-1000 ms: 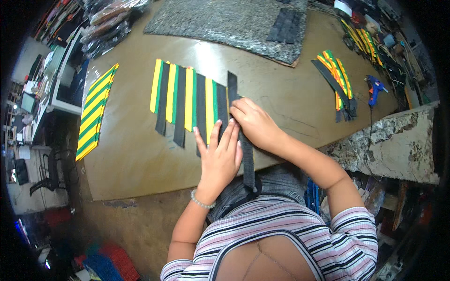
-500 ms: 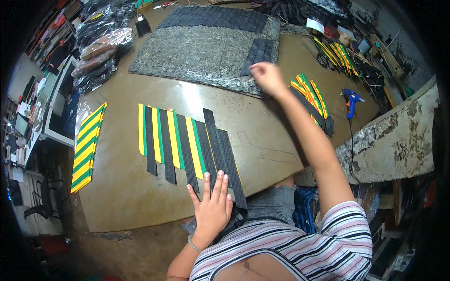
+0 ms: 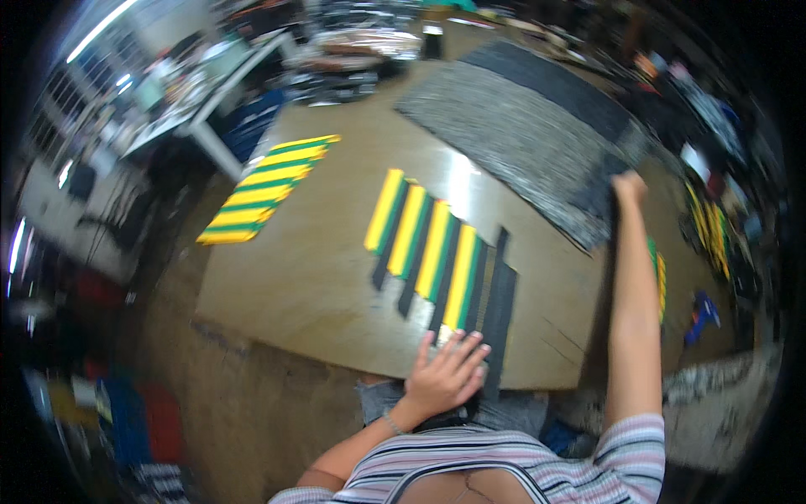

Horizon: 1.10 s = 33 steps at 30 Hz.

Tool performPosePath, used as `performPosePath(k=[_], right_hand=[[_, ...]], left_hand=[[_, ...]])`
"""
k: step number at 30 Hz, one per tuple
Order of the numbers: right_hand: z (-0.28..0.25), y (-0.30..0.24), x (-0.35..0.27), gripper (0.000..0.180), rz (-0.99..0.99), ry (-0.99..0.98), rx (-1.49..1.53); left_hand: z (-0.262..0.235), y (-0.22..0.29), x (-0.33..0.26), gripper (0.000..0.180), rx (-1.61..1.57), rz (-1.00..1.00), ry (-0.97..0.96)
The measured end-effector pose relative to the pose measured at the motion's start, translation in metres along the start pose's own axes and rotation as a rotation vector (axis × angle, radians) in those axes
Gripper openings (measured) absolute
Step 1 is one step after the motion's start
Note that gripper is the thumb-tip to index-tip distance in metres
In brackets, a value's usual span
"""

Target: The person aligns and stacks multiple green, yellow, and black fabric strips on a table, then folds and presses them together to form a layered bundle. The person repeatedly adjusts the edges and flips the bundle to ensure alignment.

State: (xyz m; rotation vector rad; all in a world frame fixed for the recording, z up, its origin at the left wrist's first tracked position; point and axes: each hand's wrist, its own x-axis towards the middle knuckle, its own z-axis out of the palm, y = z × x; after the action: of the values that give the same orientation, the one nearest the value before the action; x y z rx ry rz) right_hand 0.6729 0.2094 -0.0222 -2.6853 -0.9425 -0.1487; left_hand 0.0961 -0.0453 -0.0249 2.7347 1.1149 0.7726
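1. Biggest thing here: the brown, smooth-topped worktable [image 3: 294, 302], with everything below sitting on it.
2. Speckled grey slab-like board [image 3: 504, 126] near the far side.
3. The piece being worked: a slanted row of yellow, green and black flat woven-looking strips [image 3: 437, 252], mid-table, lower ends toward the person.
4. Yellow-and-green diagonally striped flat piece [image 3: 269, 191], off to the left, well apart from the row.
5. Small black strip-like patch [image 3: 598, 189] on the board's near right corner.
6. Left hand [image 3: 445, 374]: palm down, fingers loosely spread on the row's lower ends, gripping nothing.
7. Right hand [image 3: 630, 186]: fingers curled beside that patch. Too blurry to tell if it's got anything. A second ago it was on the row, so I'd guess laying strips is paused, with the left just steadying them.
8. Blue glue gun [image 3: 701, 319], far right, untouched.
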Motion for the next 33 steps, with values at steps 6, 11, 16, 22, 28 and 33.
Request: performPosePath(k=[6,11,16,22,28,33], right_hand=[[0.028,0.019,0.058,0.024,0.203,-0.062,0.288],[0.02,0.026,0.06,0.049,0.004,-0.365,0.801],[-0.114,0.033,-0.006,0.082,-0.23,0.139,0.754],[-0.193,-0.031,-0.306,0.083,-0.789,0.422,0.716],[-0.154,-0.08,-0.484,0.089,-0.428,-0.085,1.277],[-0.152,-0.072,-0.498,0.068,-0.313,-0.288,1.718]], left_hand=[[0.003,-0.001,-0.004,0.04,-0.036,0.005,0.107],[0.006,0.001,-0.006,0.035,-0.067,0.001,0.212],[-0.007,0.0,-0.006,0.036,-0.269,0.002,0.184],[-0.04,-0.002,0.039,0.045,-0.928,-0.108,0.2],[-0.053,0.007,0.064,0.047,-0.93,0.018,0.044],[-0.066,0.002,0.045,0.023,-0.958,-0.336,0.067]])
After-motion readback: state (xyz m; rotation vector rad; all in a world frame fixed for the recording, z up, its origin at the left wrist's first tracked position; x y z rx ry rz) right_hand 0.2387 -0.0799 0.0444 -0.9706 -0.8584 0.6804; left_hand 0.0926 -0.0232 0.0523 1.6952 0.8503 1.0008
